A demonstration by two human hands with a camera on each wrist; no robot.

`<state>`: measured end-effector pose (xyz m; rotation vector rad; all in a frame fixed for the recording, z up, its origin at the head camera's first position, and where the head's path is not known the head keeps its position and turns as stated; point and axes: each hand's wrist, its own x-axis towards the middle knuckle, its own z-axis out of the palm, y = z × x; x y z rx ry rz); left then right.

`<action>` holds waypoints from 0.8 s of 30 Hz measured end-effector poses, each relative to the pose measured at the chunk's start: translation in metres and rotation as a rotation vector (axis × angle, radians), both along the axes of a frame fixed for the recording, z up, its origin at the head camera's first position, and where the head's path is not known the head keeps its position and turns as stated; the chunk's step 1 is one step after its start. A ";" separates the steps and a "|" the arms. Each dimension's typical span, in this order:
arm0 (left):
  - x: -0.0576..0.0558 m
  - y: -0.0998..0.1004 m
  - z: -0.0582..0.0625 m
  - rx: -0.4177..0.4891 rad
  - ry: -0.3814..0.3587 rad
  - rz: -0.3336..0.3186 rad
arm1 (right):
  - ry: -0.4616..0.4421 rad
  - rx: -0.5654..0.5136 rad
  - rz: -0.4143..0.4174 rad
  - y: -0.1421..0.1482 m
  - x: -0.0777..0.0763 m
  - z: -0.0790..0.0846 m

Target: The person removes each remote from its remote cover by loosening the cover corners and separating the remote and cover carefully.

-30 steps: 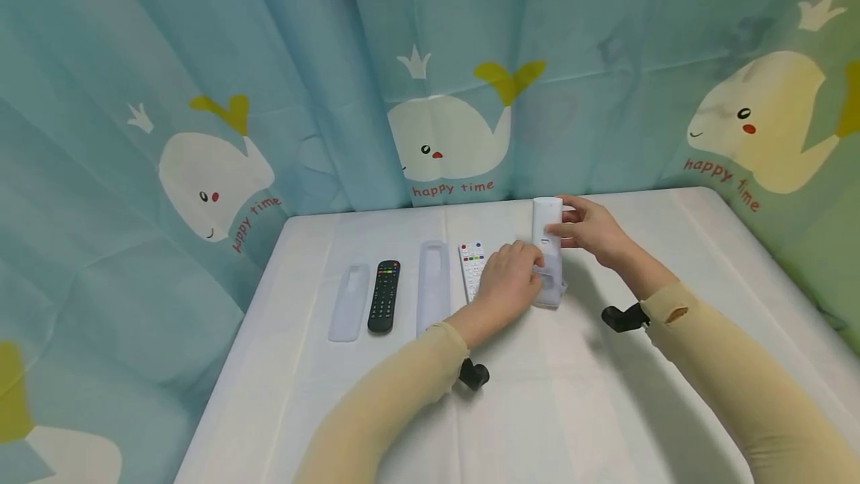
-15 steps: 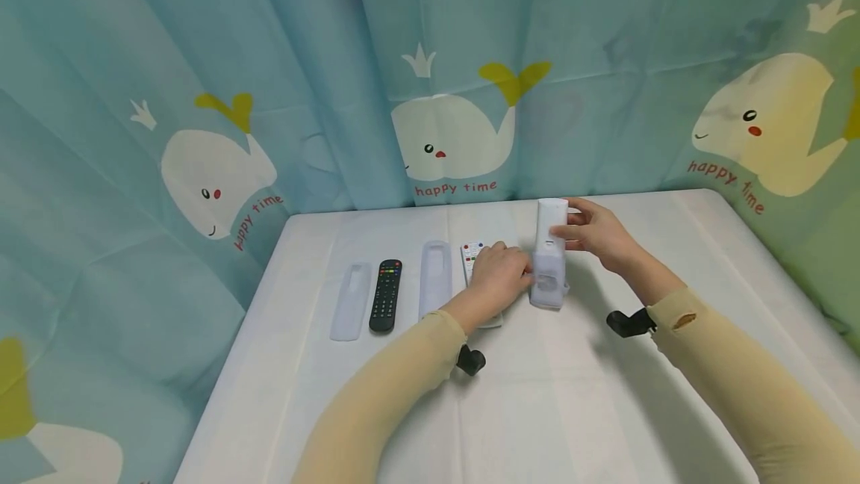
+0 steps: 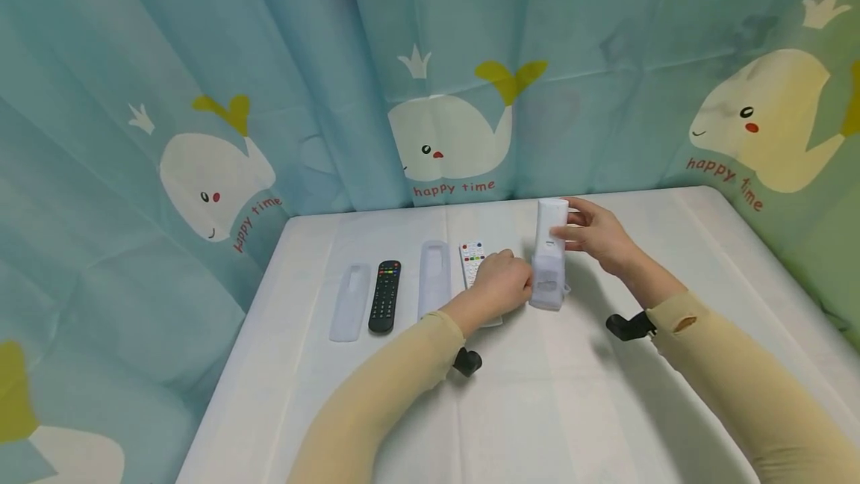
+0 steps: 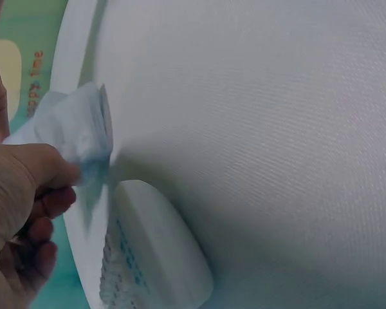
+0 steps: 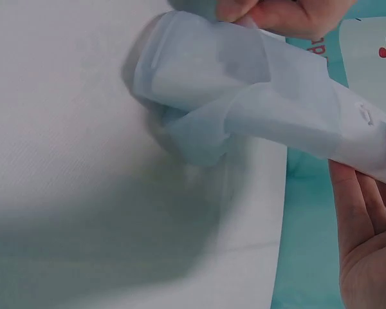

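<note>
My right hand [image 3: 600, 236] grips the upper part of a white remote control [image 3: 552, 216], which stands tilted with its back towards me. A translucent silicone cover [image 3: 547, 282] is around its lower part. In the right wrist view the cover [image 5: 209, 61] has a loose flap folded outward. At its edge my left hand [image 3: 504, 281] pinches the silicone between thumb and finger, with its other fingers curled. Below that hand lies a second white remote [image 3: 472, 254] with buttons up, partly hidden by the hand; its end [image 4: 164, 244] shows in the left wrist view.
Left of the hands lie a long translucent cover [image 3: 435, 280], a black remote [image 3: 384, 297] and a shorter translucent cover [image 3: 350, 302]. All rest on a white-covered table [image 3: 537, 402]. A blue curtain [image 3: 322, 81] hangs behind the table's far edge.
My left hand let go of the cover's front, moved slightly down and left, and now pinches its left edge. The right hand keeps its grip on the remote, nearly still.
</note>
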<state>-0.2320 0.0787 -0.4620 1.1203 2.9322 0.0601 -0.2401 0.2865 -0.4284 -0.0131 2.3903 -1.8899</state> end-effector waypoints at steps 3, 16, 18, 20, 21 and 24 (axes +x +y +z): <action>0.002 0.000 0.002 -0.014 -0.037 0.019 | -0.006 0.006 0.005 -0.001 0.000 -0.002; 0.001 -0.010 0.011 0.254 -0.169 0.171 | 0.036 -0.044 0.012 0.000 0.001 0.015; 0.001 -0.013 0.014 0.342 -0.231 0.206 | 0.046 -0.074 -0.007 0.001 0.001 0.020; 0.002 -0.017 0.017 0.449 -0.327 0.247 | 0.049 -0.104 -0.026 0.003 0.002 0.024; 0.003 -0.018 0.018 0.507 -0.382 0.268 | 0.051 -0.116 -0.032 0.004 0.001 0.026; 0.005 -0.024 0.022 0.657 -0.548 0.324 | 0.049 -0.136 -0.041 0.007 0.001 0.031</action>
